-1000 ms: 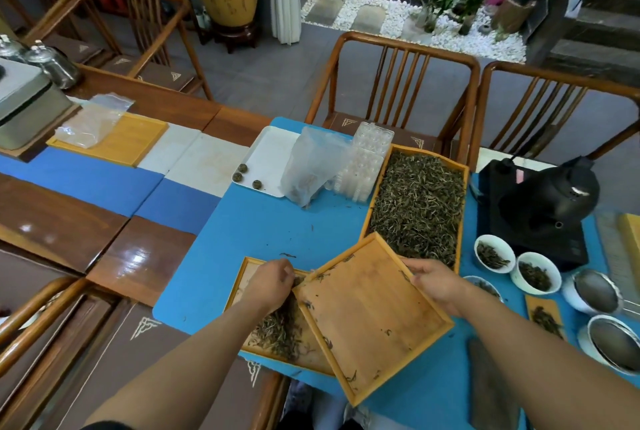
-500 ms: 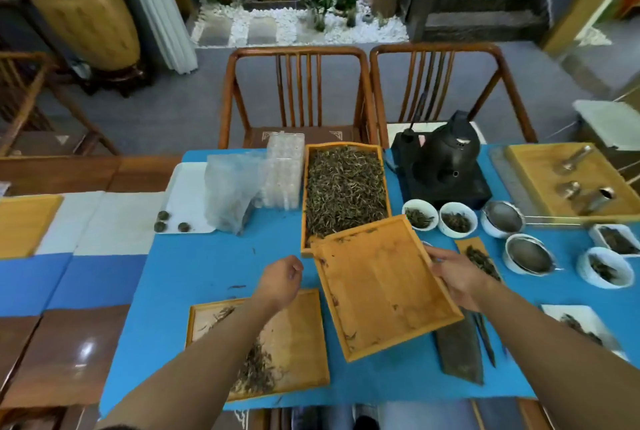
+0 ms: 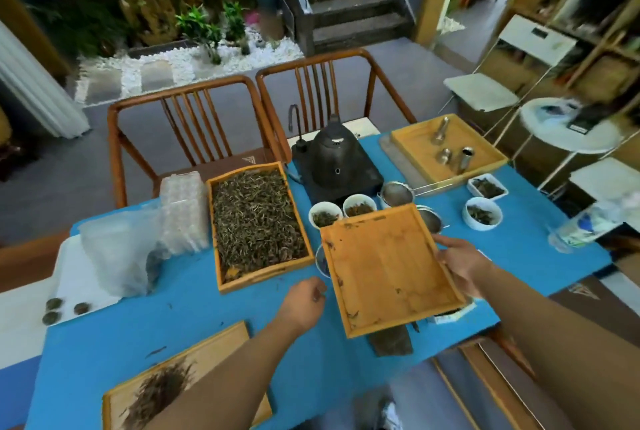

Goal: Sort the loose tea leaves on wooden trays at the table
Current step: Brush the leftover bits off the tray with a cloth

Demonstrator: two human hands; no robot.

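Blue-covered table [image 3: 214, 305] is carrying a full tray of tea leaves [image 3: 258, 222], another tray [image 3: 180, 384] with a small pile sitting near the front edge, little white cups [image 3: 483, 213], a black kettle base [image 3: 337, 170], clear plastic packs [image 3: 181, 211].

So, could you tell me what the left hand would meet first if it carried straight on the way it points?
Probably the near rim of the wooden tray full of loose tea, just beyond the left hand; depth is unclear.
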